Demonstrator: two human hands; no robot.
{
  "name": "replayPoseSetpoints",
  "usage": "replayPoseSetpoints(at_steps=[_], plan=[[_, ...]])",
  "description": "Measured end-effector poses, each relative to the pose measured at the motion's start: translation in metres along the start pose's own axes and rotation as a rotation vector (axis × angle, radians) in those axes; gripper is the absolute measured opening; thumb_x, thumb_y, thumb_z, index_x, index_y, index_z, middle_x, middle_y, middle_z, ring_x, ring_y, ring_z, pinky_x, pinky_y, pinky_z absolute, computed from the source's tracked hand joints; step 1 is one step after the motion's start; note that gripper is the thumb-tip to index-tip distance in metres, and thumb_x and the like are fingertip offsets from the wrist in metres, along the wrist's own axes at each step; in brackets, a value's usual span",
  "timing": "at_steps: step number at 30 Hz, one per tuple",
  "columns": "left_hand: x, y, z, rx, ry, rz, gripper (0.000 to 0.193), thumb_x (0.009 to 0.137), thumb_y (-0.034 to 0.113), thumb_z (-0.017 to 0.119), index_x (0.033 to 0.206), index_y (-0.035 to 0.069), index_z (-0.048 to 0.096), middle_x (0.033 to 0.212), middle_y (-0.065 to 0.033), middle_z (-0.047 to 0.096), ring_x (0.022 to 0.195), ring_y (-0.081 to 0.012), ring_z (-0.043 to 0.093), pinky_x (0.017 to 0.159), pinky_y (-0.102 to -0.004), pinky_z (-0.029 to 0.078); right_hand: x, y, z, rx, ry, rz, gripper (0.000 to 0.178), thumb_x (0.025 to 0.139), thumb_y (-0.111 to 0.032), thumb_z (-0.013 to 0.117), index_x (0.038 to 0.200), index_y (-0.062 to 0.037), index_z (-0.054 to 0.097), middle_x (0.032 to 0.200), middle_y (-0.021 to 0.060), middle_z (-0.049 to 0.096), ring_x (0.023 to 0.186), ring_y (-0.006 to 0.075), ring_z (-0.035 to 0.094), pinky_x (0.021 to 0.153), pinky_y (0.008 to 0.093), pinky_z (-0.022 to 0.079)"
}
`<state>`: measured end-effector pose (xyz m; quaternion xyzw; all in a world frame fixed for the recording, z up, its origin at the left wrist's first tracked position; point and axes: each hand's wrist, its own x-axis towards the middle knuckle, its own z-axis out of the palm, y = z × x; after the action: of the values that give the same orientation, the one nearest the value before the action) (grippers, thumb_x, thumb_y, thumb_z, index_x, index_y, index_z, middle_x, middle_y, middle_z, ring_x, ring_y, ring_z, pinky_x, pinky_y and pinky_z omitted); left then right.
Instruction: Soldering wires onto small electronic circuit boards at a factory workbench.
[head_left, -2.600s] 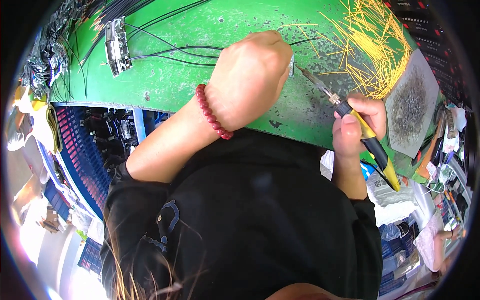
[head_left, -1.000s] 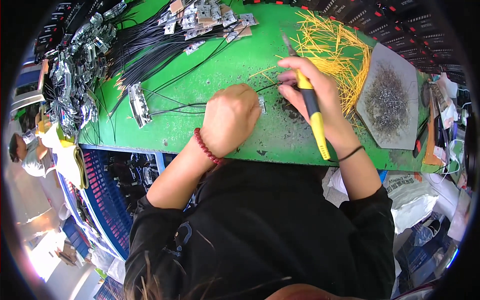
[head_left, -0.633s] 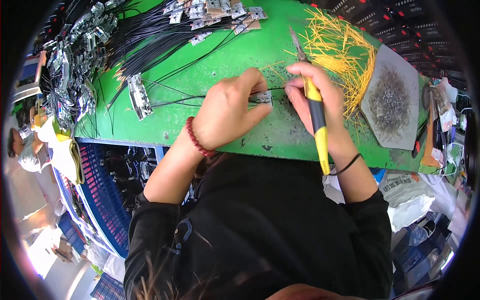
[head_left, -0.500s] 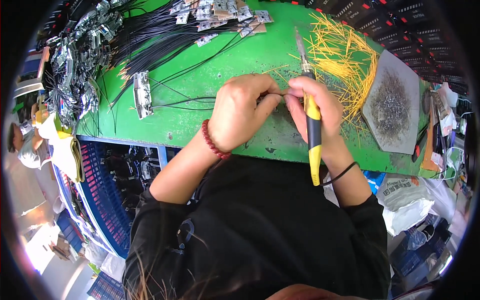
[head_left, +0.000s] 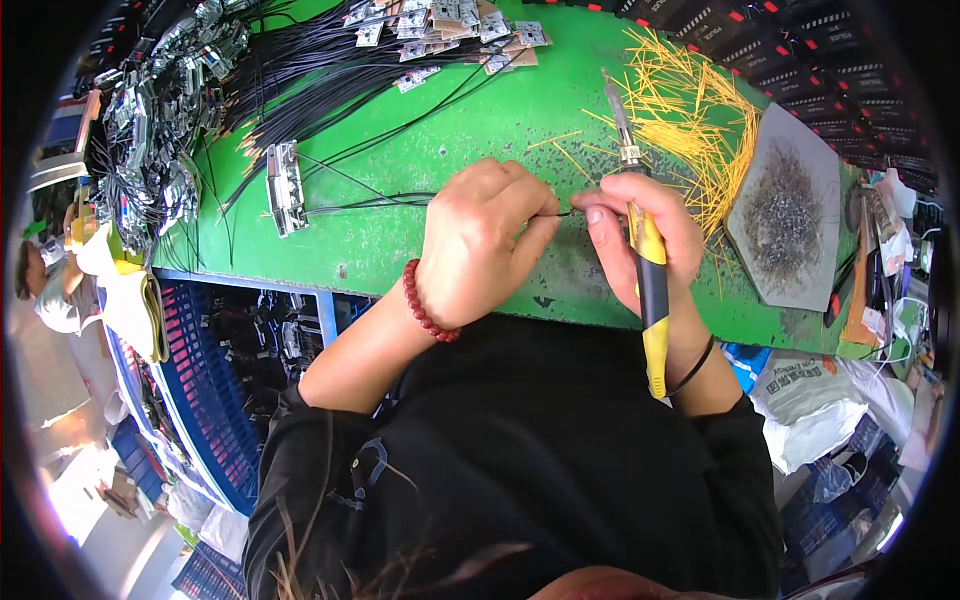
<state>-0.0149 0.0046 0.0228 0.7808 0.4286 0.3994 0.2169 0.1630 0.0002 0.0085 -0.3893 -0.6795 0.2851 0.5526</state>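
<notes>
- Left hand (head_left: 490,235): closed, back upward, thumb and forefinger pinching a short dark wire (head_left: 568,213) at its left end; anything under the palm is hidden.
- Bracelet (head_left: 428,310), red beads: on the left wrist.
- Right hand (head_left: 665,235): gripping a soldering iron (head_left: 653,290); its fingertips are at the wire's right end, whether pinching it cannot be told.
- Soldering iron: yellow and black handle, metal tip pointing to the far side, clear of the wire.
- Wire: between the two hands, over the near middle of a green table (head_left: 400,265).
- Metal part (head_left: 286,188), silver, long: on the table, left of the left hand; black leads (head_left: 375,203) run from it toward that hand.
- Black wires (head_left: 320,85), bundled: far left, circuit boards (head_left: 440,25) piled at their right end.
- Silver parts (head_left: 170,130), heaped: left edge.
- Yellow wires (head_left: 690,115), loose heap: far right, beyond the right hand.
- Slab (head_left: 790,230), grey, darkly speckled: right side of the table.
</notes>
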Motion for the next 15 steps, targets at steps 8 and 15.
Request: replayPoseSetpoints(at_steps=[8,15], plan=[[-0.005,0.004,-0.002,-0.035,-0.043,-0.079,0.011,0.070,0.001,0.070,0.076,0.006,0.062,0.073,-0.0088,0.060,0.068,-0.0279,0.060,0.060,-0.0379,0.049,0.004,0.001,-0.001,-0.046,-0.081,-0.071,0.035,0.072,0.008,0.070,0.103,-0.0049,0.062,0.076,0.0091,0.068,0.065,0.0180,0.068,0.058,0.0259,0.052],[-0.006,0.008,-0.003,-0.173,-0.080,-0.240,0.008,0.073,0.002,0.068,0.078,0.005,0.063,0.075,-0.0104,0.061,0.068,-0.0286,0.061,0.059,-0.0377,0.050,-0.014,0.003,0.008,0.261,-0.072,0.318,0.043,0.079,0.007,0.066,0.116,-0.0061,0.052,0.078,0.0054,0.064,0.062,0.0062,0.056,0.055,0.0202,0.045]])
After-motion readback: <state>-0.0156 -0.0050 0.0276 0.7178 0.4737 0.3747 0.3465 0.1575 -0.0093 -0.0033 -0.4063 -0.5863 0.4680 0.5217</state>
